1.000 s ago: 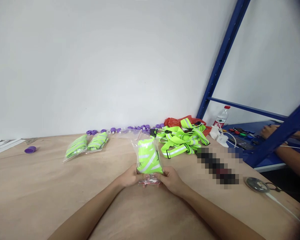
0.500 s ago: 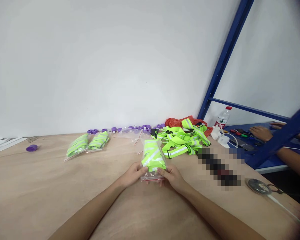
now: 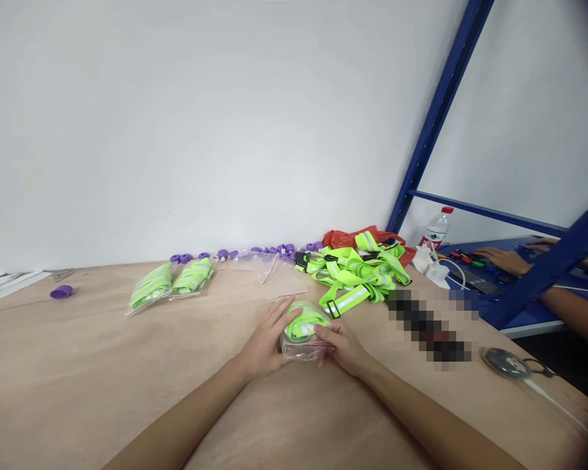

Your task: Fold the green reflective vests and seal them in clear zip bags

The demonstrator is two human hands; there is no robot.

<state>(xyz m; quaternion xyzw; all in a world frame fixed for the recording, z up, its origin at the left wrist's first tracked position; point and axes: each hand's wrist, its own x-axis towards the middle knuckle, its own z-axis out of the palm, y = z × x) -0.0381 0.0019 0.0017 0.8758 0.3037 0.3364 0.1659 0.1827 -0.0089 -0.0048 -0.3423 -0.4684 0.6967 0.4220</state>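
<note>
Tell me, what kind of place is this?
Probably a workshop or packing room. A table holds a heap of loose green straps, clear bags of similar straps lie to the left, and a blue metal frame stands at the right.

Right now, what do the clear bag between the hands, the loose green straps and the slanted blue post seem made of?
Clear bag: probably thin, glossy plastic film; transparent and creased.
Loose green straps: likely woven fabric, matte with silvery stripes; they fold softly.
Slanted blue post: perhaps painted metal; smooth, straight, holes along it.
</note>
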